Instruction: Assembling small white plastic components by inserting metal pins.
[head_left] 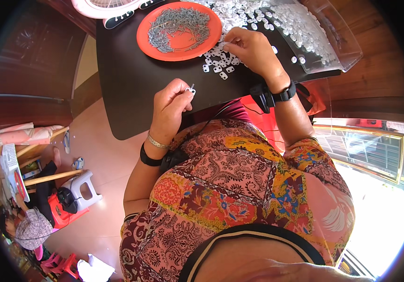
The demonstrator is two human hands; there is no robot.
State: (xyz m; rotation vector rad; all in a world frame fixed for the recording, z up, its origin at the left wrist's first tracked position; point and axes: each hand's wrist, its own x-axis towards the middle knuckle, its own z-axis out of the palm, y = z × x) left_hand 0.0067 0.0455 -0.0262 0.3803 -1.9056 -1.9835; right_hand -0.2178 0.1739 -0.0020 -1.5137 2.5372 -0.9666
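Near frame centre, left hand [171, 105] pinching small white clip [192, 90] between closed fingers [183, 94], holding it above dark surface [131, 84]. Upper right of that, right hand [253, 49] reaching into loose white clips [218, 63], fingertips closing on one; grip unclear. Orange plate of grey nails [179, 30] lying just left of right hand, nearer to it.

Tabletop [131, 89]: dark, rounded corner, carrying an orange plate [148, 44] heaped with small grey metal pieces [178, 26], beside a clear plastic tray [338, 42] at its far right. White fan [103, 7] at the far edge, partly cut off. Floor at left: white plastic stool [85, 188], red stool [61, 214], wooden-framed bench [42, 150] with pink cushion [19, 135], and a seated person in a patterned cap [33, 229].
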